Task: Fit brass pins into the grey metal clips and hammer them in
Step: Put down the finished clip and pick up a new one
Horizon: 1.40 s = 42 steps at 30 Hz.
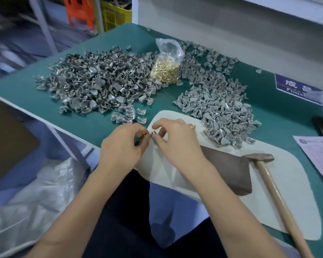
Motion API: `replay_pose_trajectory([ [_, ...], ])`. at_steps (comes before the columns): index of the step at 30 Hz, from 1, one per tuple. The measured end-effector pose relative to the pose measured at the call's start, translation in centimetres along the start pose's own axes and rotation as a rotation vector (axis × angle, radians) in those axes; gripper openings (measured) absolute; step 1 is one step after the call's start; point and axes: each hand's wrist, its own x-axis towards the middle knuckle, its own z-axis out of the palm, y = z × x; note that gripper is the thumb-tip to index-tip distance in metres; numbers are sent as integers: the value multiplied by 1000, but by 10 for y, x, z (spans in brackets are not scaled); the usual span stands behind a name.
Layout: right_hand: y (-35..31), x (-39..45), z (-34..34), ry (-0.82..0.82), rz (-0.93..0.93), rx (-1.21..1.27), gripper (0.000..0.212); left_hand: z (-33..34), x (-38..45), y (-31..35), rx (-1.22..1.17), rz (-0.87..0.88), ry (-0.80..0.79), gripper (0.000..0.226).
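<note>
My two hands meet over the near edge of the white mat (280, 198). My right hand (175, 140) pinches a small grey metal clip (154, 135) between thumb and fingertips. My left hand (125, 144) pinches a thin brass pin (145, 135) right against the clip. A clear bag of brass pins (165, 70) stands between two large heaps of grey clips, one on the left (97, 81) and one on the right (222, 105). A wooden-handled hammer (272, 181) lies on the mat to the right, beside a dark metal block (229, 170).
The green table (35, 97) ends in a white edge on the left. A blue sign (298, 88) and a pink paper (319, 155) lie at the right. A white plastic sack (35, 198) sits on the floor at lower left.
</note>
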Motion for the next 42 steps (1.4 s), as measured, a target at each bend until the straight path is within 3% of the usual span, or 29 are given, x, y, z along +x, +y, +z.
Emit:
replay_pose_trajectory([
  [5, -10, 25, 16, -108, -22, -97, 13, -2, 11, -16, -7, -47, -5, 8],
  [9, -14, 42, 20, -96, 39, -119, 14, 3, 15, -21, -73, -48, 45, 21],
  [18, -19, 63, 22, -67, 97, -141, 11, 11, 11, -19, 22, -1, 194, 9],
  [29, 46, 4, -49, 68, 297, -46, 13, 16, -2, 20, -201, 127, 74, 3],
  [35, 81, -43, -61, 161, 445, -97, 14, 44, -2, 43, -22, 175, -79, 19],
  [42, 83, -63, -52, 376, 358, 127, 11, 52, 17, 51, 120, 159, -65, 13],
])
